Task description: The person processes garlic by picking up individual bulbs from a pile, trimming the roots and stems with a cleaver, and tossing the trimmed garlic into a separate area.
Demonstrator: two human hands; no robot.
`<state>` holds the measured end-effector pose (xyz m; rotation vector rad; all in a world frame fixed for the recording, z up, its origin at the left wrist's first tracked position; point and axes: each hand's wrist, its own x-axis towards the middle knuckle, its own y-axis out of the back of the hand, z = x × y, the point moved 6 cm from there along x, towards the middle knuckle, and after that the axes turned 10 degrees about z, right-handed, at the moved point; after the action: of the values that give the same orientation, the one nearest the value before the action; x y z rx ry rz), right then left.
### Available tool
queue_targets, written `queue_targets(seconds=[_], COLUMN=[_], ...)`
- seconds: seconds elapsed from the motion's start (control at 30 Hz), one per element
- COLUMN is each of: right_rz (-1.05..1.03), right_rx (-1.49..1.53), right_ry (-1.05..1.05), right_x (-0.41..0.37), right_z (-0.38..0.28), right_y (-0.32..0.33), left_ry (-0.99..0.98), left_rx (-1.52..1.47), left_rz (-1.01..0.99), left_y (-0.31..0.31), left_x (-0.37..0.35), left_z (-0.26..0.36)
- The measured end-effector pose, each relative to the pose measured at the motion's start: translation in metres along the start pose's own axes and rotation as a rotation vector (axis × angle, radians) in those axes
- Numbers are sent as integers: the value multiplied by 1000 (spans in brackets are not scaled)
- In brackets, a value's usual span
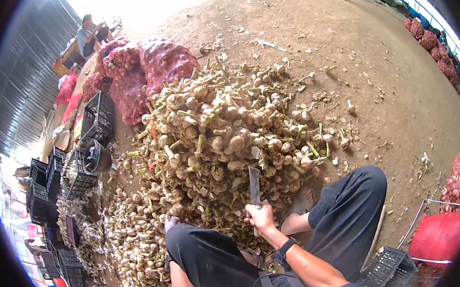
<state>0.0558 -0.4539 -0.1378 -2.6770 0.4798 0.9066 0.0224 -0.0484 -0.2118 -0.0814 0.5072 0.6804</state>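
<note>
1. Right hand [261,218] closed round handle of knife [254,184], blade upright, at near edge of garlic pile [213,134].
2. Left hand [170,221] in pale glove, mostly hidden behind knee [194,245]; resting among bulbs at the pile's near edge. Open or closed: cannot tell.
3. Garlic pile heaped on dirt floor [373,82]; black crates [98,117] along its left edge, red mesh sacks [156,61] at far-left corner.

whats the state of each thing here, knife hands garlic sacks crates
right hand, shut on knife
knife, upright, blade up
left hand, at the garlic, grip hidden by knee
garlic, loose in a big heap
sacks, filled, lying beside the heap
crates, stacked
</note>
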Motion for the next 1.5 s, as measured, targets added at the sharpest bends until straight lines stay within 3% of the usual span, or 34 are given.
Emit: queue_targets(seconds=[0.07,0.13,0.17,0.2,0.23,0.27,0.3,0.33,0.37,0.4,0.47,0.6,0.67,0.73,0.8,0.87,0.9,0.93,0.97,1.03,1.07,1.13,1.2,1.5], right_rz=[-7,12,-102,-66,-214,-275,-90,-112,1,114,52,-32,-106,-165,-164,-198,-236,-188,-180,-220,-254,-263,-267,-249], right_rx=[88,240,212,193,450,445,88,9,-244,-320,-360,-299,-417,-443,-373,-479,-517,-566,-617,-562,-570,-670,-704,-700], right_ry=[-15,-33,-30,-53,-149,-60,236,328,451,662,733,975,1025,1113,1297,1353,1374,1466,1511,1551,1561,1525,1507,1484], right_x=[-6,-12,-6,-27,-4,12,14,2,-12,-34,-56,-98,-107,-113,-124,-126,-127,-126,-124,-130,-134,-134,-133,-136], right_z=[-7,-18,-8,-34,-6,9,3,-19,-45,-74,-107,-152,-158,-159,-164,-164,-160,-158,-151,-158,-163,-161,-157,-154], right_y=[-4,-8,-7,-10,-17,-19,-16,-13,-9,-4,-4,3,4,1,2,1,-3,-7,-8,-8,-8,-11,-14,-15], left_ry=[-186,-842,-780,-760,-741,-732,-722,-659,-644,-636,-672,-336,-403,-502,-518,-548,-530,-470,-23,-726,-986,-702,-608,-574], left_rx=[11,463,345,240,135,39,-24,-226,-148,-62,-63,208,144,284,269,251,191,24,-213,408,441,228,139,179], left_rz=[-38,34,39,23,-13,-57,-101,-215,-247,-266,-427,-575,-576,-596,-589,-539,-607,-575,-612,-513,-507,-598,-609,-622], left_y=[5,17,2,-15,-34,-52,-66,-87,-99,-106,-126,-162,-179,-184,-188,-192,-190,-192,-188,-189,-197,-195,-195,-188], left_x=[3,10,-14,-43,-74,-106,-138,-156,-168,-172,-166,-228,-236,-216,-214,-192,-187,-216,-186,-218,-258,-240,-245,-226], left_z=[51,111,147,187,220,250,273,288,293,292,273,234,211,186,174,152,149,155,131,160,191,177,177,159])
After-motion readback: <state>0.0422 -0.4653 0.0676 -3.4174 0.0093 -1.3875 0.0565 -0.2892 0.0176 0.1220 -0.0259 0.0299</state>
